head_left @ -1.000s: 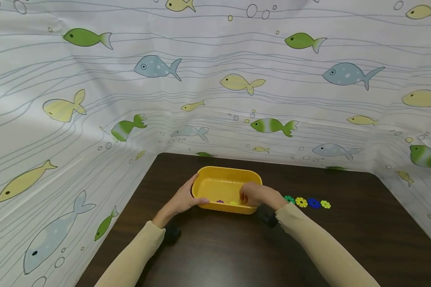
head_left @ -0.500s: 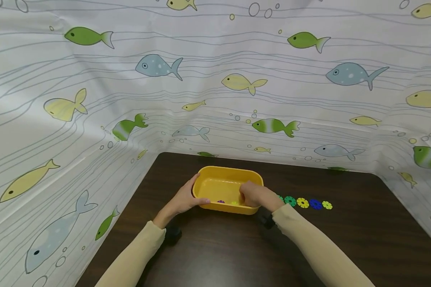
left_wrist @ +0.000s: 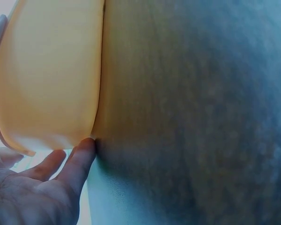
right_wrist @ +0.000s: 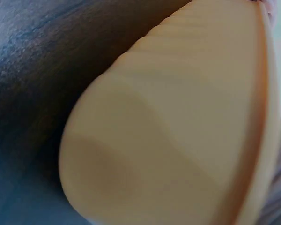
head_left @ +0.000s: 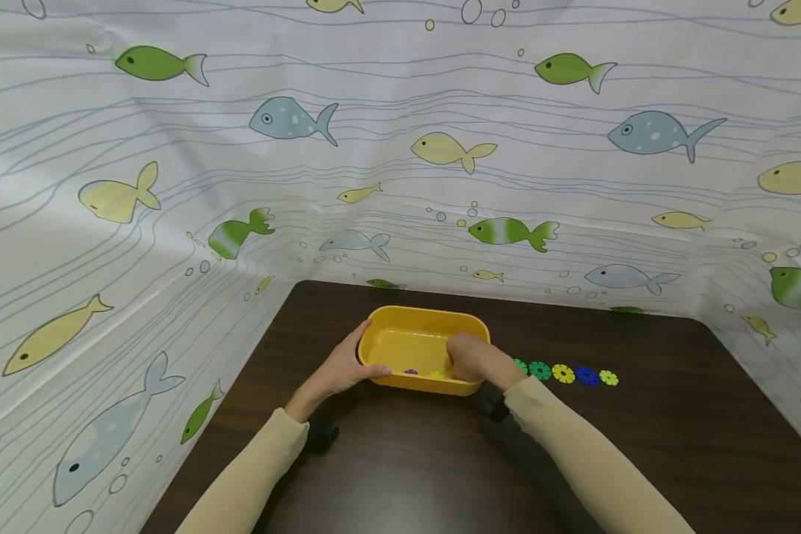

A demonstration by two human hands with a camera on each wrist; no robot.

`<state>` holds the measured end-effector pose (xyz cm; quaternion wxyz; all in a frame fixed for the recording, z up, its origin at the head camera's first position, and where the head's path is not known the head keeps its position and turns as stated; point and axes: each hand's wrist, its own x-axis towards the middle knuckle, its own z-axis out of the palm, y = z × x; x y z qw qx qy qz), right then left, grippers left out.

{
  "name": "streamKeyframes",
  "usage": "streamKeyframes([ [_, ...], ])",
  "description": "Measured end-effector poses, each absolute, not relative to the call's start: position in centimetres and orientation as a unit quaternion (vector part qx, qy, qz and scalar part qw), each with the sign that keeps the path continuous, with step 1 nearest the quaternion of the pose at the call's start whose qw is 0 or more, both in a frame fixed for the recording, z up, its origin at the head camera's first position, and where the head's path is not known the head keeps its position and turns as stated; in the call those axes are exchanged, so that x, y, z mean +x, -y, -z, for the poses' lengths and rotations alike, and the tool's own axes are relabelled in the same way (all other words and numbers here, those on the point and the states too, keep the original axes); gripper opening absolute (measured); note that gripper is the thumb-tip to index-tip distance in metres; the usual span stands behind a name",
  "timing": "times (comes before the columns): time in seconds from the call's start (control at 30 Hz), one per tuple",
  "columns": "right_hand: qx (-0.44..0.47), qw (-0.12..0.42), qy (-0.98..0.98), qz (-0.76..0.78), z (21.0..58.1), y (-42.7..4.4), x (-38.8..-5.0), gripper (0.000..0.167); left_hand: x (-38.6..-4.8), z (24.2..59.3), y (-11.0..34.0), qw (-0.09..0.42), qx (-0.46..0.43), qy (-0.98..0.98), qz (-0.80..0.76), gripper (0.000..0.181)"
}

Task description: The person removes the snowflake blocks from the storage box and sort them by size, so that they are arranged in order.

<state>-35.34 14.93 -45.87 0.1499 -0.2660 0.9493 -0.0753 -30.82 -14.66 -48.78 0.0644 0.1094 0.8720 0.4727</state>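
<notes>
A yellow plastic tray (head_left: 400, 350) stands on the dark table, its outer wall (left_wrist: 49, 75) filling much of the left wrist view. My left hand (head_left: 344, 366) grips its left end, thumb over the near rim and fingers against the side. Inside the right end reaches my right hand (head_left: 479, 361), its fingers bent downward and their tips hidden. In the right wrist view the tray's wall (right_wrist: 164, 117) covers most of that hand. A purple notched disc (head_left: 410, 371) and a yellow-green notched disc (head_left: 435, 374) show on the tray floor near the front wall.
Right of the tray lies a row of flower-shaped notched discs: green (head_left: 540, 370), yellow (head_left: 564, 373), blue (head_left: 587, 376) and yellow-green (head_left: 609, 378), with another green disc (head_left: 521, 366) partly behind my right hand. A fish-patterned curtain (head_left: 400, 170) surrounds the table (head_left: 400, 460).
My right hand stays in the tray and dips slightly lower. Another green disc at the row's left end has come into sight. My left hand keeps its hold on the tray.
</notes>
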Motion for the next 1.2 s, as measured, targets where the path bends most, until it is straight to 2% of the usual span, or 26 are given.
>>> streamKeyframes([
  [0.23, -0.243, 0.124, -0.957, 0.096, 45.0, -14.6, -34.2, 0.020, -30.9, 48.9, 14.5, 0.067, 0.113, -0.874, -0.467, 0.115],
  [0.43, -0.242, 0.084, -0.961, 0.101, 44.8, -14.7, -33.9, 0.029, -31.1, 48.9, 14.5, 0.066, 0.116, -0.871, -0.473, 0.116],
  [0.7, -0.227, 0.058, -0.962, 0.140, 44.4, -14.8, -33.6, 0.022, -31.1, 49.0, 14.7, 0.065, 0.117, -0.873, -0.469, 0.115],
  [1.0, -0.244, -0.033, -0.949, 0.198, 44.5, -15.9, -32.2, 0.038, -30.9, 49.0, 14.9, 0.067, 0.117, -0.876, -0.464, 0.115],
  [1.2, -0.255, -0.089, -0.931, 0.243, 44.7, -17.2, -31.5, 0.036, -31.0, 49.0, 15.0, 0.066, 0.118, -0.874, -0.467, 0.115],
])
